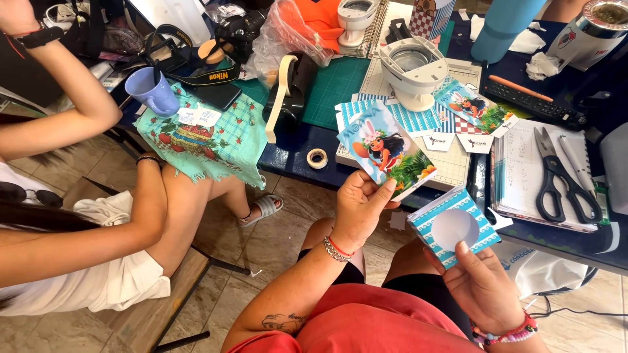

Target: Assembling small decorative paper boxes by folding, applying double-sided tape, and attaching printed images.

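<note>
Cartoon card (384, 151) in left hand (356, 209), scissors (561, 176) and tape roll (317, 158) nearby.

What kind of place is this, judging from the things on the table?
Probably a home craft table for paper party decorations. It holds a green cutting mat, black scissors and a tape roll, while the left hand holds a printed card.

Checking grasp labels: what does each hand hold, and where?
Left hand pinches the printed picture card at its lower edge; right hand holds the teal patterned card by its bottom corner.
</note>
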